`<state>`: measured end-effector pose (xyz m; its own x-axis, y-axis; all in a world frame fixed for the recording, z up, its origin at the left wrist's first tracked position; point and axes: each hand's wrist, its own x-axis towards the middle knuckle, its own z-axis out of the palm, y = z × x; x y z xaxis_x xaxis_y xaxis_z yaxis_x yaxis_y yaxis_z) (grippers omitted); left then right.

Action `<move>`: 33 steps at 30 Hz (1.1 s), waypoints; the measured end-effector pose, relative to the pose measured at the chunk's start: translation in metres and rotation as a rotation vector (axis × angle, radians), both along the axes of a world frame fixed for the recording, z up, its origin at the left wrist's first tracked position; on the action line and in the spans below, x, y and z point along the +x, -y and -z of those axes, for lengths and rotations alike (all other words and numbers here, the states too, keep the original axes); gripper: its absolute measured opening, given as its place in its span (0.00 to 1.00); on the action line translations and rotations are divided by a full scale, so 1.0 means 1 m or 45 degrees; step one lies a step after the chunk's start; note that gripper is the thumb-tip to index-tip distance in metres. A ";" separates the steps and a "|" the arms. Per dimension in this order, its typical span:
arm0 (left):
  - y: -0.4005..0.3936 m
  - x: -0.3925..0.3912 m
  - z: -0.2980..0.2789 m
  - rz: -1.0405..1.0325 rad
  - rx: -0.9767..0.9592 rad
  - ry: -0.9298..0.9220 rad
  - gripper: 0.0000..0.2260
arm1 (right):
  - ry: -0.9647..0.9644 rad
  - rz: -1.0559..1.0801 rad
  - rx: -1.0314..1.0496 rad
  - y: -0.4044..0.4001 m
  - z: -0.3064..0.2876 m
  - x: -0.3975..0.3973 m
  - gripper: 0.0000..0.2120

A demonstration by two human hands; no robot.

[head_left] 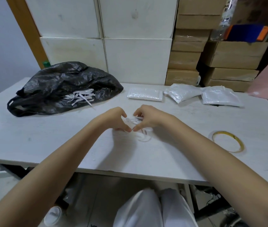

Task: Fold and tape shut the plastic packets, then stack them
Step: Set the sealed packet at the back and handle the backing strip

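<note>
A small clear plastic packet (144, 135) lies on the white table (48, 140) in front of me, partly hidden by my fingers. My left hand (115, 119) and my right hand (148, 118) meet over it, thumbs and fingertips pinching its edge. Farther back on the table lie three white packets: a flat folded one (144, 94), a puffier one (181, 92) and another (220, 96) to its right. A thin ring of yellow tape (227, 143) lies flat on the table at my right.
A black plastic bag (64, 87) with white paper strips spilling out sits at the back left. White boxes (130, 46) and brown cartons (212, 54) are stacked behind the table. The table's near edge runs above my lap.
</note>
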<state>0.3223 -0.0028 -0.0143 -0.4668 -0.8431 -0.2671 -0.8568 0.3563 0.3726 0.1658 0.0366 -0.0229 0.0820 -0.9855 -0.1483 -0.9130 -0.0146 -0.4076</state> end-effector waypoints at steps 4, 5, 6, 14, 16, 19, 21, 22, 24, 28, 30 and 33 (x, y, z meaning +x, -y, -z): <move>-0.006 -0.002 0.009 0.015 -0.093 -0.100 0.24 | 0.115 0.121 -0.093 -0.009 0.003 -0.006 0.24; -0.007 -0.003 0.011 0.014 -0.113 -0.129 0.22 | 0.123 0.136 -0.111 -0.012 0.005 -0.007 0.21; -0.008 -0.004 0.012 0.012 -0.133 -0.155 0.20 | 0.127 0.151 -0.127 -0.015 0.006 -0.008 0.17; -0.022 -0.022 0.018 -0.119 0.045 -0.451 0.08 | 0.312 0.367 -0.239 -0.022 0.018 -0.005 0.03; -0.024 -0.023 0.018 -0.227 0.241 -0.705 0.08 | 0.540 0.451 -0.222 -0.024 0.018 -0.004 0.03; -0.034 -0.023 0.014 -0.306 0.422 -1.033 0.09 | 1.043 0.649 -0.243 -0.026 0.014 0.001 0.02; -0.040 -0.023 0.014 -0.318 0.465 -1.131 0.13 | 1.423 0.767 -0.205 -0.027 0.011 0.004 0.03; -0.042 -0.023 0.016 -0.320 0.502 -1.198 0.16 | 1.584 0.815 -0.164 -0.027 0.009 0.007 0.03; -0.044 -0.023 0.018 -0.333 0.574 -1.311 0.19 | 1.815 0.916 -0.106 -0.027 0.006 0.014 0.03; -0.052 -0.026 0.017 -0.364 0.614 -1.395 0.10 | 2.061 1.131 -0.106 -0.025 0.002 0.033 0.07; -0.049 -0.020 0.018 -0.397 0.506 -1.350 0.09 | 2.076 1.136 -0.090 -0.020 0.001 0.045 0.09; -0.042 -0.013 0.019 -0.412 0.406 -1.354 0.08 | 1.943 1.037 -0.165 -0.014 0.003 0.048 0.06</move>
